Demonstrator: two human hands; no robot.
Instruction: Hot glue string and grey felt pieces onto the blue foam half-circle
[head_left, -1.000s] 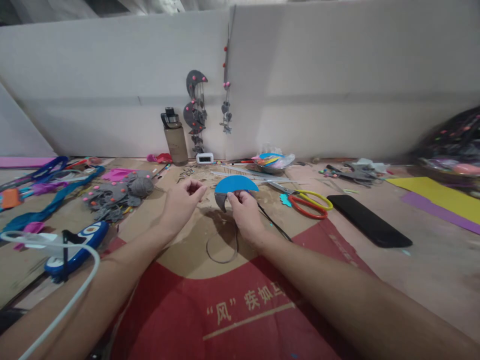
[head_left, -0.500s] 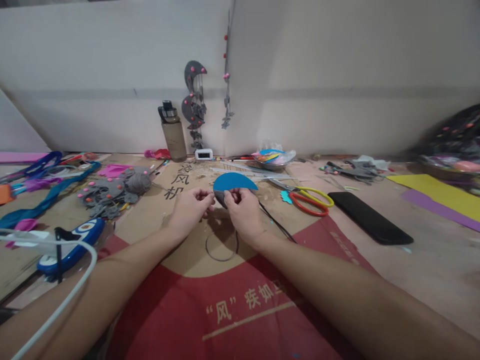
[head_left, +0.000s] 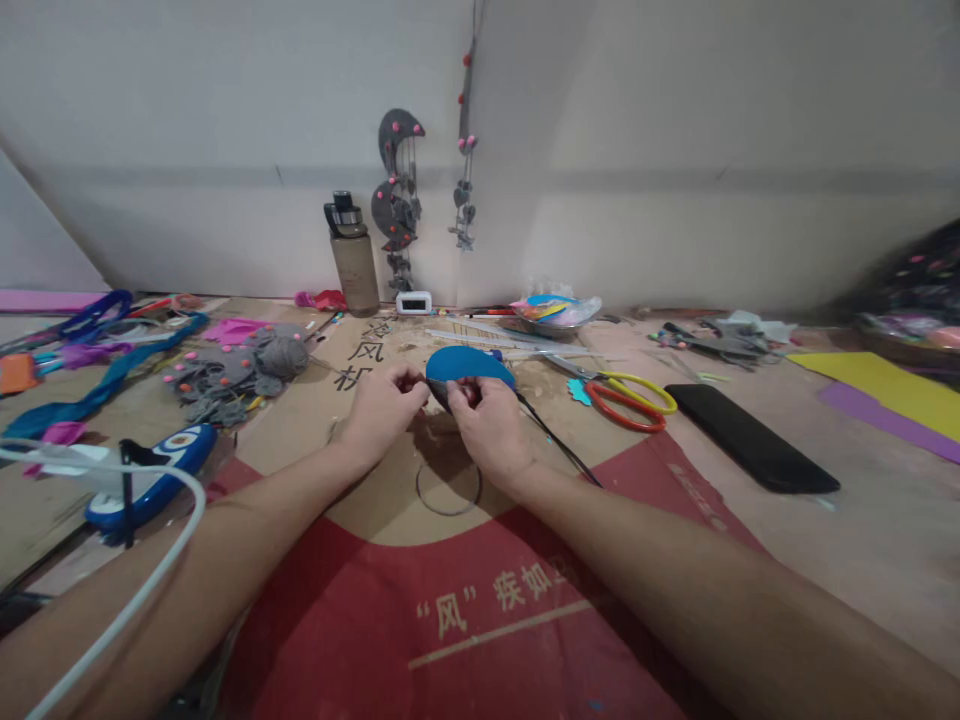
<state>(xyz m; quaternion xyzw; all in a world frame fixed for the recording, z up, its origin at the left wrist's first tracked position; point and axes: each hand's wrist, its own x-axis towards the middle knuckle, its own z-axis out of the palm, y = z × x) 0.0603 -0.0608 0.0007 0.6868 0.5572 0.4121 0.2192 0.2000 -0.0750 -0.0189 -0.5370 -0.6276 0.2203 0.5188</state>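
Note:
My right hand (head_left: 489, 425) is closed on a rounded blue craft piece (head_left: 466, 364) with a dark grey underside, thumb on the near edge. My left hand (head_left: 384, 412) is at the piece's left tip, thumb and fingertips pinched together. Whatever lies in that pinch is too small to make out. Below the hands a thin grey cord (head_left: 448, 513) hangs or lies in a loop on the cardboard. A black cord (head_left: 559, 440) runs from beside my right hand toward the lower right.
Scissors (head_left: 628, 400) with red and yellow handles and a black phone (head_left: 750, 438) lie to the right. A bottle (head_left: 354, 260) and a small clock (head_left: 413, 302) stand by the wall. Grey felt pieces with yarn (head_left: 232, 370) lie left. A white cable (head_left: 169, 560) crosses my left forearm.
The blue piece has tilted, and its top looks flatter and slightly lower. Both hands keep their pinching pose. The whole view has shifted a little, so the background sits further right.

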